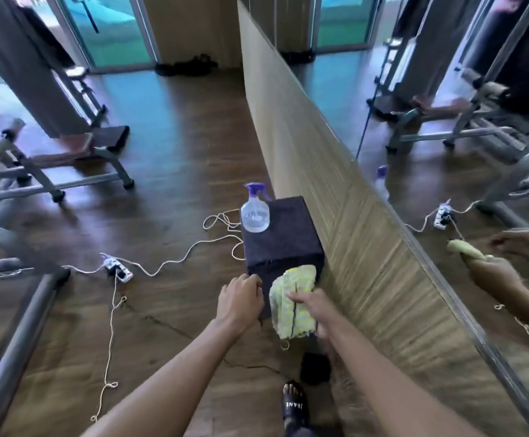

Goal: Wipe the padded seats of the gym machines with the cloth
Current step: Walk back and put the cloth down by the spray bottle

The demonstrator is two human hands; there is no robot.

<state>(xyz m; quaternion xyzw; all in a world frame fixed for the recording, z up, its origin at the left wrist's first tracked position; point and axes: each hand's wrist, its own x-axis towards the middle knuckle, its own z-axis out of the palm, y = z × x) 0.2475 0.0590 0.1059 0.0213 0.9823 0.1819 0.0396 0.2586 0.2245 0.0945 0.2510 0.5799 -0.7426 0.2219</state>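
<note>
A yellow-and-white cloth (291, 298) hangs over the near edge of a dark padded block (283, 238) that stands against the wall. My right hand (317, 307) grips the cloth from the right side. My left hand (241, 298) rests on the block's near left corner with fingers curled on the edge. A clear spray bottle (254, 212) with a purple trigger stands upright on the far left part of the block. A gym bench with a dark padded seat (111, 138) sits farther off to the left.
A wall mirror (446, 152) runs along the right above a wooden panel. A power strip (118, 269) and loose white cord lie on the wooden floor to the left. Grey machine frames (10, 335) cross the left side. My sandalled foot (294, 402) is below.
</note>
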